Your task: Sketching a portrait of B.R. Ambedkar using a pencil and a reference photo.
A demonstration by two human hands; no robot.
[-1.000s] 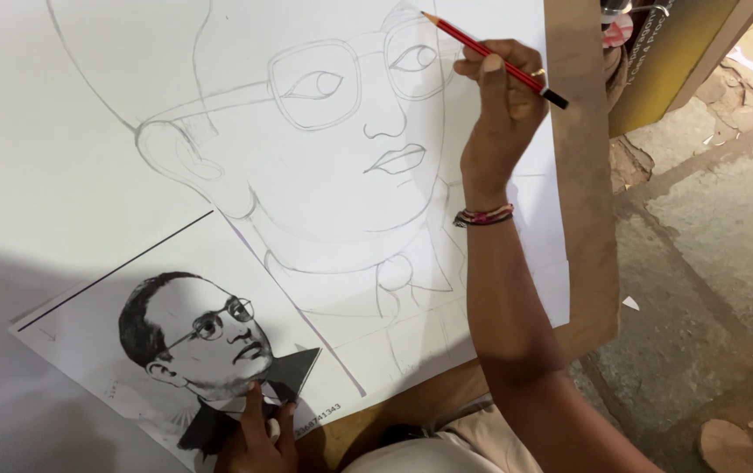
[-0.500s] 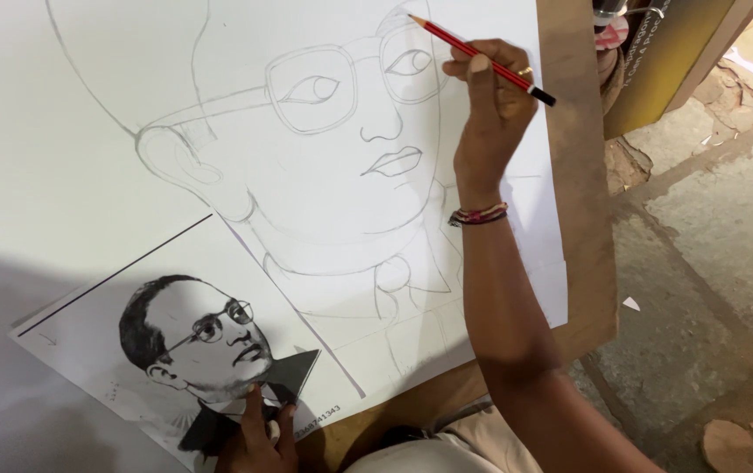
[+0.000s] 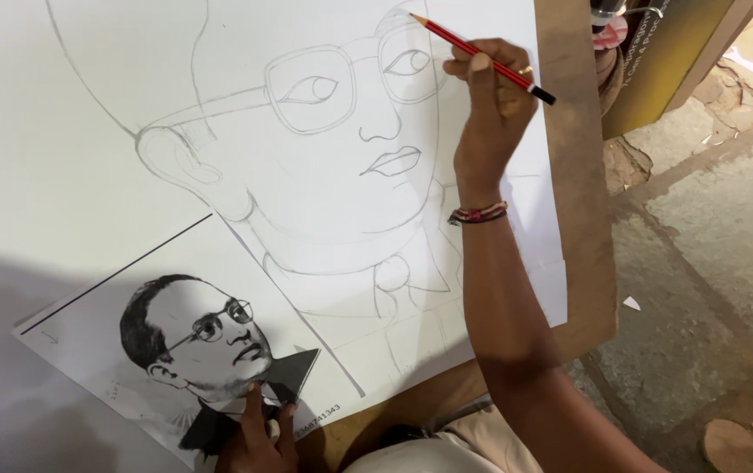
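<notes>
Right hand (image 3: 490,105) raised, fingers pinched

A glossy red-lacquered wooden pencil (image 3: 482,59) lies over matt white drawing paper (image 3: 87,131) on a smooth brown fibreboard backing (image 3: 582,219), beside a smooth printed paper portrait (image 3: 193,342) and rough grey stone paving (image 3: 709,245).

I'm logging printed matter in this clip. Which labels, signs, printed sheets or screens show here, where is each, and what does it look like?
Printed reference sheet: lower left on the drawing paper, white rectangle with a black-and-white portrait, a small line of print at its lower edge; the left hand pins its bottom.
Sign panel: upper right beside the board, slanted yellow-olive slab with dark lettering.
No screens or packages in view.
</notes>
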